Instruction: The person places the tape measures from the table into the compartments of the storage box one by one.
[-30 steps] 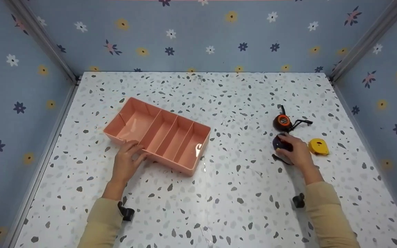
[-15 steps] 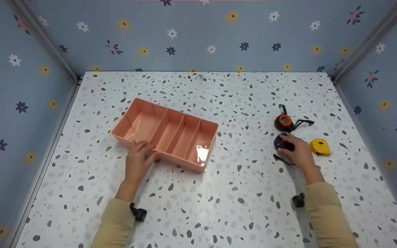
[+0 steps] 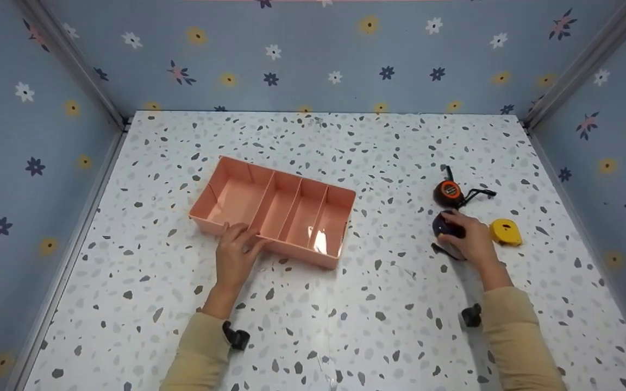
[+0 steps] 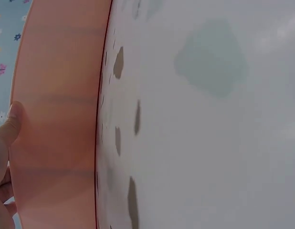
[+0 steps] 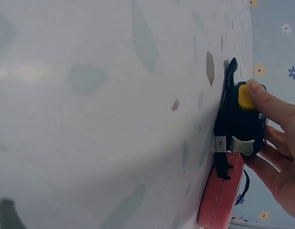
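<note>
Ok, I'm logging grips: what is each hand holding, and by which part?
The left hand pinches the pink box by its near rim; the right hand grips the dark tape measure by its case, thumb at the yellow button.

High head view facing forward-down, wrist views close, tabletop (image 3: 389, 315) shared

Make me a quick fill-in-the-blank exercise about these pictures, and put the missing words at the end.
1. The divided box has ____ compartments.
2. Its near rim is held by the person's ____ hand.
3. The dark tape measure gripped by the other hand has a ____ button next to the thumb.
4. The tape measure farthest from the person has a round ____ label.

Missing words: four; left; yellow; orange.
</note>
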`<move>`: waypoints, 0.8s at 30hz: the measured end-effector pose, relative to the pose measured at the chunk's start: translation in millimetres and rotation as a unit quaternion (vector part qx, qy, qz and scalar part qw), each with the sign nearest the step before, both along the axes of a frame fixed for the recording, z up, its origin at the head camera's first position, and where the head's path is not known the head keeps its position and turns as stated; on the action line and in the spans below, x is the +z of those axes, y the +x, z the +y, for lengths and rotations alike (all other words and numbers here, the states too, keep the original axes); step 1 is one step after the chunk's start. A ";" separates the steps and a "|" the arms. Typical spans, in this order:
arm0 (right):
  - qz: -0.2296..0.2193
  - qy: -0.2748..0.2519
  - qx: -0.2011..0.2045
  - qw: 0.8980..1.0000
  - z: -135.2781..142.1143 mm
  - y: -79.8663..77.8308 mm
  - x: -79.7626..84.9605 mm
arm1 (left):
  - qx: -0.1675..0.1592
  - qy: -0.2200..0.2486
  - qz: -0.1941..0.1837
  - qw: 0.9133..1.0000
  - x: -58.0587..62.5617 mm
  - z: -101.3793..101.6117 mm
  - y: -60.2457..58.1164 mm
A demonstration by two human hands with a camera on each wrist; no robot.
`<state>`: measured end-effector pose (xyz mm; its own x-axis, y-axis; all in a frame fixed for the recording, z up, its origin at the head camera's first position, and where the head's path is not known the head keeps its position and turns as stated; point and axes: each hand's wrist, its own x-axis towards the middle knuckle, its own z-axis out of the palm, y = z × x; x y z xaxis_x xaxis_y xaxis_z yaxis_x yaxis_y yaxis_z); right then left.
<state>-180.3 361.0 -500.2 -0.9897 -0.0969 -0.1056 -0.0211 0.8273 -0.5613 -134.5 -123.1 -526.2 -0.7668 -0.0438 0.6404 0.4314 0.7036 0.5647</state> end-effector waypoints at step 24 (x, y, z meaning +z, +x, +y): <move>0.011 -0.001 0.004 1.000 1.4 -0.2 -2.1 | 0.035 -0.092 -0.085 0.992 17.9 49.3 -3.3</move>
<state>-180.5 362.4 -502.3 -0.9910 -0.1040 -0.0844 -0.0388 0.8262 -0.5620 -137.8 -73.8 -508.3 -0.8633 0.0052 0.5047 0.2880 0.8263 0.4841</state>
